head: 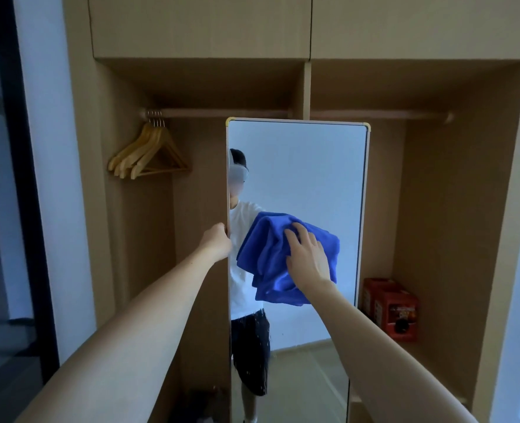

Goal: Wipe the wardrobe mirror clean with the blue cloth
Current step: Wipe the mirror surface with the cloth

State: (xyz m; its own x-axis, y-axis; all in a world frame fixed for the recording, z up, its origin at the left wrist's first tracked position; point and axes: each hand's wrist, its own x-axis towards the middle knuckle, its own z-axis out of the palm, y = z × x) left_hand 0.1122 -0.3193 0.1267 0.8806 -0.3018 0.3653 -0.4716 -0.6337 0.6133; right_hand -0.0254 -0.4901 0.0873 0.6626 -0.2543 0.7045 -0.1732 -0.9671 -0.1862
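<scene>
A tall, narrow mirror (pixel 313 166) with a pale frame and yellow top corners stands out from the open wooden wardrobe. My left hand (pixel 215 242) grips its left edge at mid-height. My right hand (pixel 307 257) presses a bunched blue cloth (pixel 264 254) flat against the glass, fingers spread over it. The cloth covers the middle of the mirror. Small white specks show on the lower glass, where a person in a white shirt and dark shorts is reflected.
Several wooden hangers (pixel 148 154) hang from the rail (pixel 222 112) at the upper left. A red box (pixel 389 306) sits on a shelf at the right. A dark door frame (pixel 17 178) stands at the far left.
</scene>
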